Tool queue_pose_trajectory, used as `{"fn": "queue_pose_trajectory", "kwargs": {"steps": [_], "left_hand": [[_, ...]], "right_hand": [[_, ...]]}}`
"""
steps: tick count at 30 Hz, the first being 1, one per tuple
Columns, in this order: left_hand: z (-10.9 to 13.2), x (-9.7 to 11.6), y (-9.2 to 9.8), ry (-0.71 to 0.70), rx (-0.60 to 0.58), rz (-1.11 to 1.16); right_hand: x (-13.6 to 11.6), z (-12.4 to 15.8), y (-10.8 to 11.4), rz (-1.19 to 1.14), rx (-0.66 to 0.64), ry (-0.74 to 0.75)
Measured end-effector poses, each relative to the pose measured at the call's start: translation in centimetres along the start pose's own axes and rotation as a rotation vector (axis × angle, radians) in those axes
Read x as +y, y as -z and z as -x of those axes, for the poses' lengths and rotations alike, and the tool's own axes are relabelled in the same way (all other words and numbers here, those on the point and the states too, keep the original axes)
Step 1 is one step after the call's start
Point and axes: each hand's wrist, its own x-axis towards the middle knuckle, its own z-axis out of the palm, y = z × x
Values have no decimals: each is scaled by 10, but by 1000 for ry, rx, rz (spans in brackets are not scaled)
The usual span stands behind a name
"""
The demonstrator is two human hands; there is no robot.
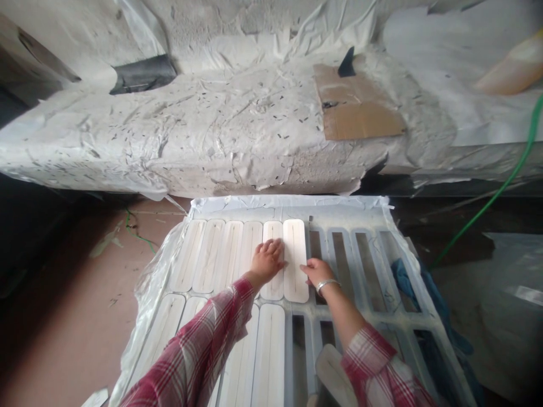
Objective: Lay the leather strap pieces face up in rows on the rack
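Readable lettering, numbers, brands, signs: none from where I stand. Pale panels, centre of frame: no characters made out. Orange-yellow object, upper right, and whitish patch, right edge: too blurred to tell.

We look through one camera on the person's head, facing forward and down. The plaid sleeves start close below us. We see the white panels from above, a bit farther out. The rough white ledge is even farther, across the top.
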Motion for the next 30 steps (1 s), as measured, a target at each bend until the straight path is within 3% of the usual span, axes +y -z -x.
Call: {"fn": "queue_pose_trajectory", "kwargs": {"steps": [4, 7, 12, 16, 22, 30], "left_hand": [[-5, 4, -2, 21, -12, -79], [-16, 2, 3, -39, -52, -107], [-36, -3, 11, -195, -216, -132], [-44, 2, 13, -218, -196, -139], [-61, 16, 18, -150, -216, -149], [-65, 12, 14, -198, -276, -155]], "right_hand": [[-2, -9, -3, 224, -8, -2], [-2, -16, -3, 307, -37, 1], [-1, -23, -1, 285, -71, -20], [-6, -24, 0, 246, -66, -55], [-7, -11, 4, 421, -148, -64], [18, 20, 7, 355, -340, -162]]}}
